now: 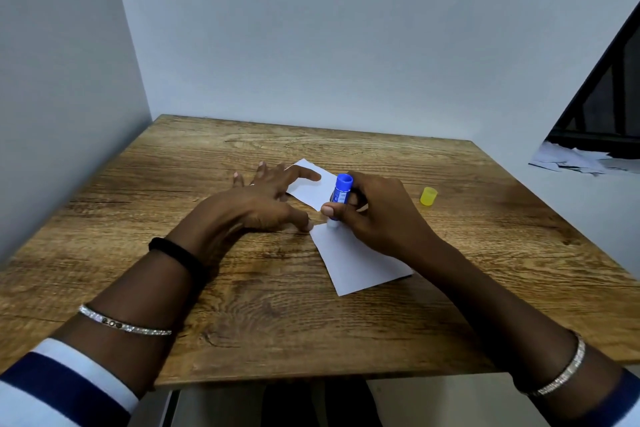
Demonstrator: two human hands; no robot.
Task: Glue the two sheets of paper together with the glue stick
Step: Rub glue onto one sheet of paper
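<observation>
Two white paper sheets lie on the wooden table (242,322). The near sheet (356,263) sits in front of me, the far sheet (313,189) just beyond it. My right hand (377,215) grips a blue glue stick (341,191), held upside down with its white tip pressed on the near sheet's top left corner. My left hand (263,198) lies flat with fingers spread, its thumb pinning that same corner and its forefinger resting on the far sheet. The sheets look close at their corners; my hands hide whether they touch.
The yellow cap (428,196) of the glue stick stands on the table to the right of my right hand. White walls close in at the left and back. Off the table at the far right lie scraps of paper (571,159) below a dark frame.
</observation>
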